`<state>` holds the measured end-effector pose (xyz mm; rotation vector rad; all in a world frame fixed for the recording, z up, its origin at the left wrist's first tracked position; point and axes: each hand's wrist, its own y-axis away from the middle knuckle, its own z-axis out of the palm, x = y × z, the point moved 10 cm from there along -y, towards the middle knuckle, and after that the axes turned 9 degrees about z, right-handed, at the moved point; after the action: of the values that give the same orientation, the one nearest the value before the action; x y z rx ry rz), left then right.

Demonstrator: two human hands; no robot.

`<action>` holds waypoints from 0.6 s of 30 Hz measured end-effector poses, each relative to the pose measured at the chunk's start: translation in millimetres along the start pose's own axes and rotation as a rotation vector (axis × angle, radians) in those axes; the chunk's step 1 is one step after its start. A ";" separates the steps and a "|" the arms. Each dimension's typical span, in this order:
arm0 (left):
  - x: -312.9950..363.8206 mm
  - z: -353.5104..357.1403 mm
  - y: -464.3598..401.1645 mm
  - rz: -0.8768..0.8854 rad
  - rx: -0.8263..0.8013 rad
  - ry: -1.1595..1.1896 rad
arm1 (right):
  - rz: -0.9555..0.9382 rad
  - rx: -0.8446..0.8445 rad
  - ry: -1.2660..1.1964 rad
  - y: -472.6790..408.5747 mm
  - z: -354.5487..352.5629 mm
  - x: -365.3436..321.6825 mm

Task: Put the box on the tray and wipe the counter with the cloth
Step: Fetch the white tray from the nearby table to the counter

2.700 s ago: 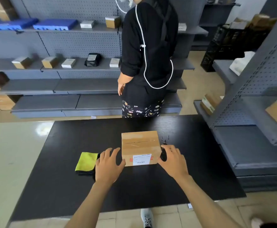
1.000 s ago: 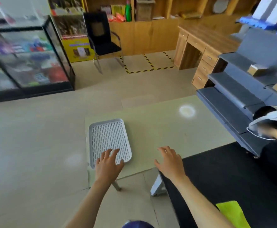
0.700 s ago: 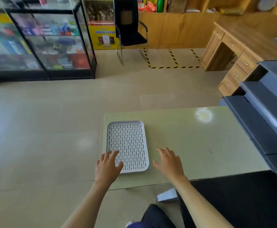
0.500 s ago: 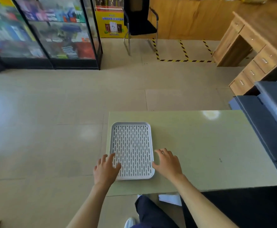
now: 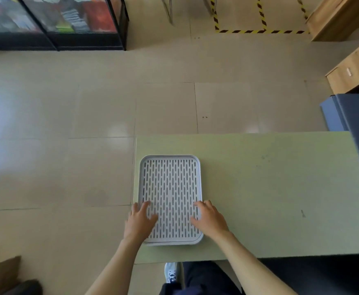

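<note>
A white slotted tray [image 5: 170, 156] lies on the left end of a pale green table [image 5: 270, 199]. My left hand [image 5: 139, 222] rests on the tray's near left edge, fingers spread, thumb over the slots. At the near right edge my right hand [image 5: 210, 220] lies the same way. Neither hand has lifted the tray, and nothing lies on it. The box and the cloth are out of view.
A strip of the black counter [image 5: 323, 275] shows at the bottom right. A grey shelf unit [image 5: 357, 124] stands at the table's right end, with a wooden desk [image 5: 349, 67] behind it. A glass display cabinet [image 5: 68, 22] stands far left across tiled floor.
I have turned from the black counter, box and cloth to the green table. Both hands moved forward from beside the tray's near corners onto its left and right edges.
</note>
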<state>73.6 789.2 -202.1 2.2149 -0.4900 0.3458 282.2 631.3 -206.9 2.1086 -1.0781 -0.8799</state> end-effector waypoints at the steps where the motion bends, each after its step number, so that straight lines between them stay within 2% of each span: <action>1: -1.3 2.6 -1.7 -0.013 0.002 0.035 | 0.001 -0.021 -0.038 -0.1 5.5 0.5; 9: -2.3 5.4 -13.6 -0.132 0.078 0.327 | 0.119 -0.033 -0.649 -5.6 4.2 17.3; 13: -12.1 5.5 -6.7 -0.194 0.183 0.573 | 0.162 -0.018 -0.828 -4.7 -1.5 20.6; 18: -3.3 -7.0 15.8 -0.093 0.290 0.690 | 0.109 0.121 -1.004 12.8 -7.2 20.8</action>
<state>63.0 786.1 -188.5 2.1948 0.0444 1.1336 291.4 609.0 -198.8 1.6290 -1.7198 -1.9388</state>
